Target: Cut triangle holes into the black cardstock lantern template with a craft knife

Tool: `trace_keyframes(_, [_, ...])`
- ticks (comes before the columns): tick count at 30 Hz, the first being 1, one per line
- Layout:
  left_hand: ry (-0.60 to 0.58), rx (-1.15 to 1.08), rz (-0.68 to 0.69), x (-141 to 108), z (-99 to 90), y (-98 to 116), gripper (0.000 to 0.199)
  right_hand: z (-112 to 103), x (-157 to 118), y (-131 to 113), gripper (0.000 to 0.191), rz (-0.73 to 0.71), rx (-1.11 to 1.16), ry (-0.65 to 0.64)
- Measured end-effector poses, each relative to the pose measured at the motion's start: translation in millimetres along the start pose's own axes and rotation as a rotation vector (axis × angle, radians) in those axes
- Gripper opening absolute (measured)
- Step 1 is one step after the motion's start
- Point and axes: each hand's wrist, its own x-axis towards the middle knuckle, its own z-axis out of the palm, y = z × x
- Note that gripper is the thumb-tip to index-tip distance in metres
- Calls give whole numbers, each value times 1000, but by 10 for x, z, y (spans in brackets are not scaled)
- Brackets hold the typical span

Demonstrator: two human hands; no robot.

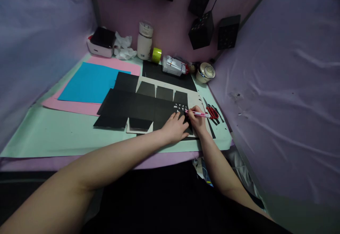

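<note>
A black card cut into a box shape with flaps lies flat, with small angular cut-outs near its right end. My left hand rests on it, fingers spread just below those holes. Closed around a slim pink and white pen-style craft knife, my right hand leans on the card's right end. The knife's tip is at the cut-outs, too small to make out. Under the card, parts of a pale board show.
Red-handled scissors lie among black scraps at right. Blue sheets on pink paper are at left. Along the back stand a white bottle, yellow tape, a clear box and a lidded jar. Black boxes hang above.
</note>
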Motion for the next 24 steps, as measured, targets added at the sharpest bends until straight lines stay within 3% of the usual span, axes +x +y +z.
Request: trace_keyframes(24, [1, -27, 8, 2, 3, -9, 42, 25, -16, -34, 17, -74, -202, 1])
